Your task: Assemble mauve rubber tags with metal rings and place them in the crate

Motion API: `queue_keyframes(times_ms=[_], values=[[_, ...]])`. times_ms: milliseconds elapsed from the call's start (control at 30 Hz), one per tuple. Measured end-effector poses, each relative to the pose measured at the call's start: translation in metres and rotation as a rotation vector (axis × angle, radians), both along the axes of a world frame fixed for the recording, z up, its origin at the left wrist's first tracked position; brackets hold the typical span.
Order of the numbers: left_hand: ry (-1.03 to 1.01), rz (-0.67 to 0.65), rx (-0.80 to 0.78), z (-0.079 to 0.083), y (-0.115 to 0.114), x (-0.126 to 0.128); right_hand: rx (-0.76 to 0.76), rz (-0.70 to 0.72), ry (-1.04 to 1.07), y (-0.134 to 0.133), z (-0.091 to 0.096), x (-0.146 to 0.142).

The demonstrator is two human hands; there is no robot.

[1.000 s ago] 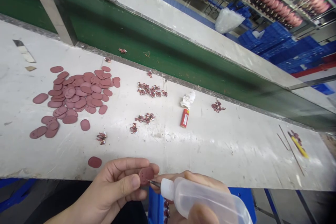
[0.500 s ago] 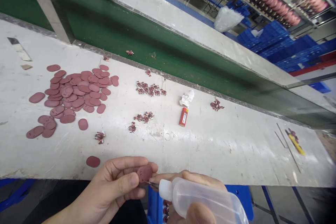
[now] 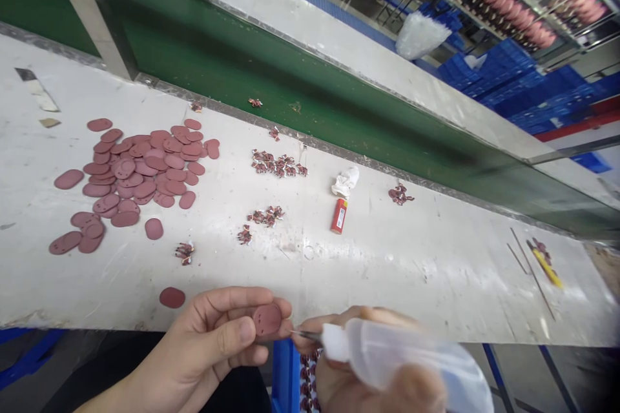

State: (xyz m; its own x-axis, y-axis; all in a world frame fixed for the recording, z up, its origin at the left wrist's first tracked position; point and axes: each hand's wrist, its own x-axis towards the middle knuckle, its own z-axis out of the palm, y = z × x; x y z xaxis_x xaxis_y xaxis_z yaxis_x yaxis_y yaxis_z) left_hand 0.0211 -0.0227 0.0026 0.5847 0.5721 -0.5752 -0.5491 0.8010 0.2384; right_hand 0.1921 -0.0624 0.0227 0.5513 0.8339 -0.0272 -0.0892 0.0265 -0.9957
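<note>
Left hand point(image 3: 213, 335) pinched a maroon pad point(image 3: 267, 320)
The right hand point(image 3: 334, 374) gripped a squeeze bottle point(image 3: 402, 355), its needle point(image 3: 307, 334) just beside the pad, above the tabletop point(image 3: 387, 284).

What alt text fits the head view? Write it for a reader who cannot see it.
The left hand pinches a maroon perforated oval disc while the right hand holds a translucent squeeze bottle with its metal needle tip pointed at it. Behind them, a white workbench holds a heap of similar discs and clusters of small maroon parts.
</note>
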Motion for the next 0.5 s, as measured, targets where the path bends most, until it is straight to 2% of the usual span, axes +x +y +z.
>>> queue_keyframes(times_ms=[67,133,200,267,367,500], values=[[-0.009,0.018,0.016,0.0,0.001,-0.001,0.035,0.057,0.254,0.013,-0.006,0.022],[-0.006,0.03,0.023,0.001,0.003,-0.002,0.067,0.173,0.579,0.028,-0.018,0.048],[-0.001,0.037,0.022,0.001,0.005,-0.004,0.099,0.29,0.777,0.041,-0.034,0.072],[0.01,0.041,0.012,0.001,0.007,-0.006,0.147,0.358,0.818,0.051,-0.049,0.086],[0.056,0.063,-0.017,0.003,0.011,-0.009,0.24,0.348,0.796,0.057,-0.064,0.089],[0.157,0.106,-0.043,0.005,0.017,-0.017,0.319,0.285,0.759,0.048,-0.063,0.077]])
